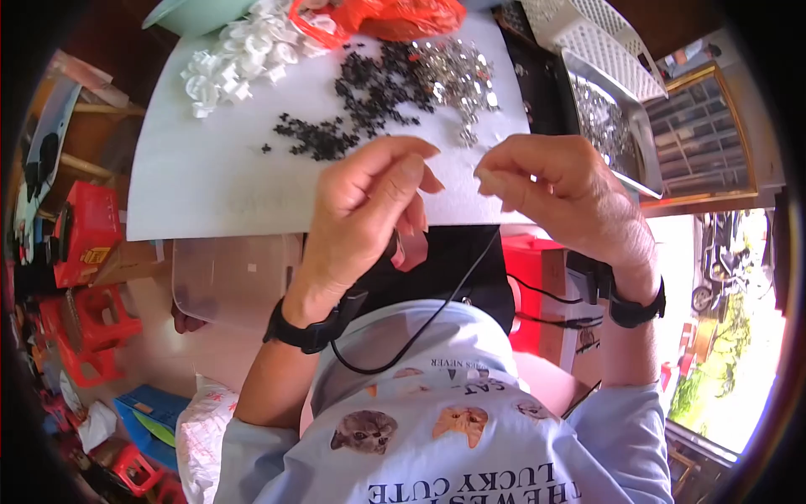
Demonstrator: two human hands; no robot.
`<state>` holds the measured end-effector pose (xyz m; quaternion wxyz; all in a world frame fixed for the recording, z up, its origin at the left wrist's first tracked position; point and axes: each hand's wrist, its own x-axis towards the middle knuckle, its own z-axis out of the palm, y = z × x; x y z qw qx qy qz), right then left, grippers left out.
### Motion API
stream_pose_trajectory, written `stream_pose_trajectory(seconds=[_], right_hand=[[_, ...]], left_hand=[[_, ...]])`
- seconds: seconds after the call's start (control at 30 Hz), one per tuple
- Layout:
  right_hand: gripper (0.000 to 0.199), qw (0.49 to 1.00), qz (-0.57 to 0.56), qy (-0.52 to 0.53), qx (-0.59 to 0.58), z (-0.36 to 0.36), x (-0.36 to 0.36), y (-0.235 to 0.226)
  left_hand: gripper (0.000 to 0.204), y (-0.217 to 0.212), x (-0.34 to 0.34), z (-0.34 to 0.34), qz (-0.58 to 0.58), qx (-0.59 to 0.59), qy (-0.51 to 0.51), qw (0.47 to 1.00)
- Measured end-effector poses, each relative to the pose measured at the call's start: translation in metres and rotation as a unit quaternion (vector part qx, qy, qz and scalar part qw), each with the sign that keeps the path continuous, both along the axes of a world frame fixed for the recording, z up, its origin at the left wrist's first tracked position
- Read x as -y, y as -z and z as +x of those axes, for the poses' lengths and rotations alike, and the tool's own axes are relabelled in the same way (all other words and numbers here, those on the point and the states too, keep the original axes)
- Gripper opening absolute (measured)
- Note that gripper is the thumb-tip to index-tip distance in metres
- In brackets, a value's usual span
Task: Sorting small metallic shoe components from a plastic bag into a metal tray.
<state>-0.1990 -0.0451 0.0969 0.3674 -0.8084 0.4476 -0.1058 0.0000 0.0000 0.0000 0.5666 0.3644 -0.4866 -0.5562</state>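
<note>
My left hand (369, 206) and my right hand (554, 189) are raised close together over the near edge of a white board (210, 185). Both have thumb and fingers pinched; whatever small part sits between them is too small to make out. On the board behind them lie a heap of small black parts (361, 97), a heap of shiny metal parts (457, 80) and a pile of white plastic rings (239, 55). Each wrist wears a black band, and a thin black cable runs from the left one.
An orange plastic bag (395, 17) and a pale green bowl (189, 13) lie at the board's far edge. A metal tray of shiny parts (604, 126) and a white basket (604, 42) stand to the right. Red plastic stools (88, 319) stand on the left.
</note>
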Motion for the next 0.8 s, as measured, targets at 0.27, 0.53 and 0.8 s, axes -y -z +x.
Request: stream_pose_trajectory(seconds=[0.27,0.53,0.8], right_hand=[[0.024,0.951,0.075,-0.186,-0.234,-0.025,-0.022,0.075],[0.021,0.950,-0.101,-0.195,-0.223,-0.058,-0.032,0.186],[0.027,0.959,-0.064,-0.185,-0.205,-0.033,-0.031,0.161]], left_hand=[[0.038,-0.055,-0.005,0.024,-0.083,0.059,-0.093,0.990],[0.035,-0.091,-0.013,0.088,-0.164,0.028,-0.200,0.966],[0.029,-0.104,0.024,0.160,-0.101,0.053,-0.286,0.951]])
